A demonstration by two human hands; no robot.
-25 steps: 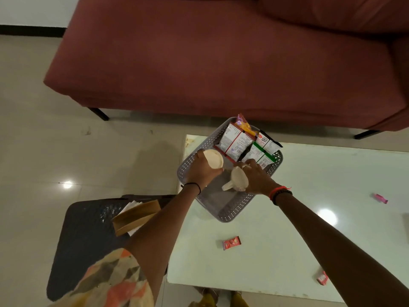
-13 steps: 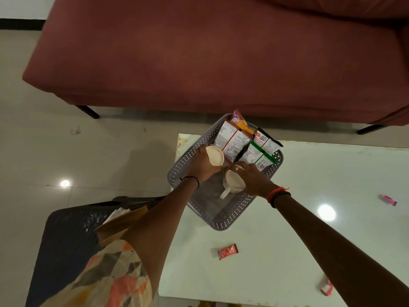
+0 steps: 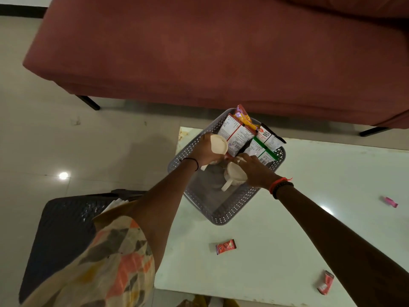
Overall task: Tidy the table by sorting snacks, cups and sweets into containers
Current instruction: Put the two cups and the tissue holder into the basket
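Left hand (image 3: 204, 151) is gripping a cream cup (image 3: 219, 146) round its wall, tilted, above the grey basket (image 3: 223, 214) sitting at the tabletop's (image 3: 287, 240) far left corner. Right hand (image 3: 254, 171) is curling round a handled cup (image 3: 234, 177) low inside the basket, beside the snack packets (image 3: 239, 134). Both cups are looking light, rigid and smooth, possibly breakable, so gripping the body or handle is seeming safest.

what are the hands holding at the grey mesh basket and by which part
The left hand grips a cream round cup round its body. The right hand grips a second cream cup by its body, handle free.
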